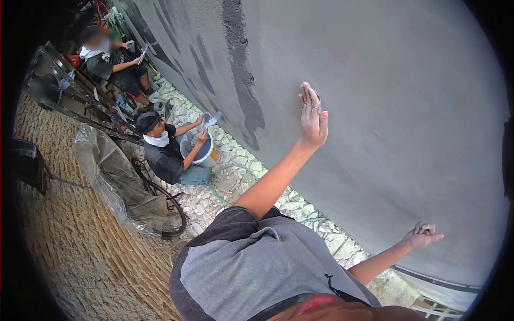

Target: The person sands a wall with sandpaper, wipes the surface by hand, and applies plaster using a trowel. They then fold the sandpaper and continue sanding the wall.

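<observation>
My left hand [313, 115] is raised at the grey plastered wall [385, 80], its dusty fingers stretched out, with rings on them. A narrow dark edge shows beside those fingers; what it belongs to is hidden. Lower and to the right, my right hand [424, 235] is in front of the same wall. Its fingers are curled in and one digit points outward, with nothing visible in the grip. Left of my left hand, a darker rough band [241, 64] runs down the smoother wall surface.
A crouching person [163, 150] holds a flat tool over a white bucket [206, 152] of grey mix. Another person [115, 64] sits farther back beside metal frames [80, 101]. Broken stones [241, 160] and a green hose [219, 195] line the wall's foot. Plastic sheeting [115, 182] lies left.
</observation>
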Demonstrator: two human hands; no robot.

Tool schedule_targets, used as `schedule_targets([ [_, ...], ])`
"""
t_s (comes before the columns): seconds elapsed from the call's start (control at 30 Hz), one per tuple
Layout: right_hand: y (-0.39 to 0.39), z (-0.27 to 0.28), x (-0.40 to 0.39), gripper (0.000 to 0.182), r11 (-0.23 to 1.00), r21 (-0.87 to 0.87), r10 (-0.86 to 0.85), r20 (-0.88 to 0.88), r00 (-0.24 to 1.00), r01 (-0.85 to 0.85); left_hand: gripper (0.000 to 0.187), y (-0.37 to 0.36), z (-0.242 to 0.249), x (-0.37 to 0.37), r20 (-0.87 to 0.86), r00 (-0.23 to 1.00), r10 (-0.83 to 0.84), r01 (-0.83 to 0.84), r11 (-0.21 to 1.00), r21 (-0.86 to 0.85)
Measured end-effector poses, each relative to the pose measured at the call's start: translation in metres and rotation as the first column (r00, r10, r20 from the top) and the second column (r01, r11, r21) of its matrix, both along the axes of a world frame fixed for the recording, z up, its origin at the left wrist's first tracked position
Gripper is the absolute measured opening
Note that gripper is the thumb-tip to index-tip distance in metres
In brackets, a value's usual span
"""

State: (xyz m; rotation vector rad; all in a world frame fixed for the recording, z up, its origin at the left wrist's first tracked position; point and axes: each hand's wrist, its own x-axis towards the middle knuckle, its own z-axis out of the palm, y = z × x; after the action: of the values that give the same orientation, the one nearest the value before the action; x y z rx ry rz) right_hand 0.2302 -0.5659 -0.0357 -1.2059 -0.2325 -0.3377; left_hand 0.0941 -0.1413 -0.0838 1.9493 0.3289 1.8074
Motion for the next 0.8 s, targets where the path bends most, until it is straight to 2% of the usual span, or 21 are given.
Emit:
schedule_targets([
  [0.03,0.011,0.003,-0.007,0.073,0.999,-0.001,-0.042,0.050,0.998,0.042,0.065,-0.002,0.003,-0.008,0.002,0.996,-0.090,0.090,0.996,-0.027],
  [0.07,0.022,0.006,-0.016,0.074,0.996,-0.002,-0.084,0.101,0.991,0.085,0.065,-0.007,0.011,-0.019,0.005,0.995,-0.097,0.097,0.995,-0.039],
  [0.13,0.053,0.002,-0.034,0.068,0.966,-0.125,-0.194,0.233,0.953,0.227,0.052,-0.025,0.025,-0.049,0.105,0.924,-0.369,0.381,0.913,-0.143],
  [0.17,0.067,-0.007,-0.040,0.067,0.961,-0.211,-0.102,0.334,0.937,0.180,0.052,-0.032,0.024,-0.063,0.110,0.919,-0.380,0.393,0.906,-0.155],
  [0.2,0.083,-0.019,-0.048,0.066,0.944,-0.298,-0.006,0.418,0.908,0.143,0.045,-0.039,0.022,-0.077,-0.019,0.900,-0.435,0.430,0.896,-0.107],
  [0.23,0.103,-0.029,-0.063,0.058,0.931,-0.353,0.037,0.338,0.941,0.090,0.043,-0.044,0.020,-0.089,-0.150,0.864,-0.480,0.477,0.877,-0.061],
  [0.27,0.121,-0.039,-0.075,0.051,0.926,-0.340,0.221,0.145,0.964,-0.161,0.043,-0.048,0.017,-0.098,-0.150,0.851,-0.503,0.498,0.864,-0.068],
  [0.3,0.146,-0.035,-0.092,0.046,0.832,-0.422,0.397,-0.001,0.918,-0.360,0.040,-0.051,0.013,-0.106,-0.185,0.789,-0.586,0.567,0.810,-0.149],
  [0.33,0.178,-0.020,-0.119,0.053,0.696,-0.576,0.414,-0.167,0.895,-0.429,0.039,-0.051,0.010,-0.113,-0.213,0.719,-0.661,0.621,0.750,-0.228],
  [0.37,0.200,-0.023,-0.133,0.065,0.603,-0.620,0.547,-0.136,0.826,-0.502,0.039,-0.049,0.005,-0.119,-0.213,0.707,-0.674,0.633,0.738,-0.234],
  [0.43,0.232,-0.029,-0.156,0.073,0.456,-0.640,0.682,-0.196,0.705,-0.619,0.041,-0.044,-0.011,-0.132,-0.184,0.679,-0.711,0.536,0.651,-0.537],
  [0.5,0.252,-0.045,-0.168,0.058,0.358,-0.560,0.751,-0.303,0.587,-0.748,0.041,-0.036,-0.028,-0.143,-0.140,0.687,-0.713,0.517,0.615,-0.595],
  [0.53,0.260,-0.056,-0.174,0.058,0.363,-0.561,0.736,-0.317,0.598,-0.744,0.042,-0.034,-0.036,-0.148,-0.097,0.701,-0.706,0.497,0.582,-0.644],
  [0.57,0.268,-0.069,-0.180,0.048,0.356,-0.560,0.746,-0.311,0.589,-0.748,0.042,-0.034,-0.043,-0.153,-0.091,0.688,-0.720,0.504,0.564,-0.654],
  [0.6,0.273,-0.077,-0.184,0.038,0.351,-0.561,0.759,-0.300,0.579,-0.750,0.041,-0.032,-0.048,-0.159,0.016,0.712,-0.702,0.472,0.461,-0.751],
  [0.63,0.276,-0.081,-0.187,0.038,0.359,-0.561,0.748,-0.305,0.590,-0.746,0.041,-0.030,-0.052,-0.163,0.112,0.739,-0.665,0.438,0.347,-0.829],
  [0.67,0.279,-0.084,-0.190,0.030,0.306,-0.595,0.742,-0.340,0.578,-0.743,0.041,-0.027,-0.057,-0.167,0.114,0.730,-0.674,0.442,0.338,-0.831],
  [0.7,0.282,-0.087,-0.193,0.023,0.251,-0.624,0.735,-0.375,0.565,-0.740,0.041,-0.023,-0.062,-0.171,0.174,0.733,-0.657,0.429,0.250,-0.868],
  [0.73,0.286,-0.092,-0.197,0.023,0.259,-0.622,0.728,-0.377,0.572,-0.739,0.041,-0.019,-0.068,-0.174,0.229,0.739,-0.633,0.414,0.159,-0.896],
  [0.8,0.291,-0.101,-0.204,0.022,0.304,-0.640,0.706,-0.346,0.618,-0.706,0.039,-0.010,-0.079,-0.176,0.261,0.712,-0.651,0.437,0.120,-0.892],
])
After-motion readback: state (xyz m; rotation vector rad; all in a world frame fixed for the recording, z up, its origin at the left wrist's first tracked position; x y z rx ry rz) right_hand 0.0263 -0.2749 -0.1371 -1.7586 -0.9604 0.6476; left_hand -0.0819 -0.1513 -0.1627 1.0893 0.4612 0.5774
